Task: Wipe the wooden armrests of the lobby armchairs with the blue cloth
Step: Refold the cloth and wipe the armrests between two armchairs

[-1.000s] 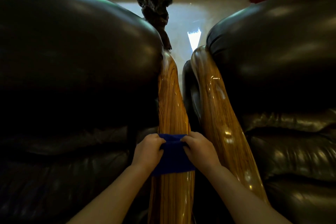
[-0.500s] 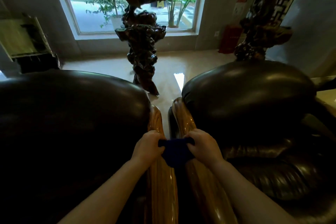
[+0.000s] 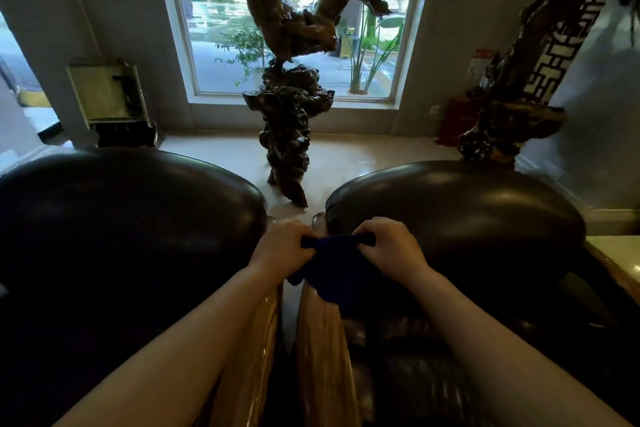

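Both the left hand [image 3: 282, 248] and right hand [image 3: 389, 246] are gripping the bunched dark-blue cloth [image 3: 334, 272] above the glossy wooden armrest [image 3: 320, 340], possibly leaving streaks unwiped.

I count two dark leather armchairs [image 3: 131, 218] [image 3: 457, 215], two glossy wooden armrests [image 3: 252, 340] [image 3: 322, 340], one blue cloth [image 3: 332, 263], two hands [image 3: 282, 248] [image 3: 391, 246] and two gnarled root sculptures [image 3: 287, 121] [image 3: 509, 121].
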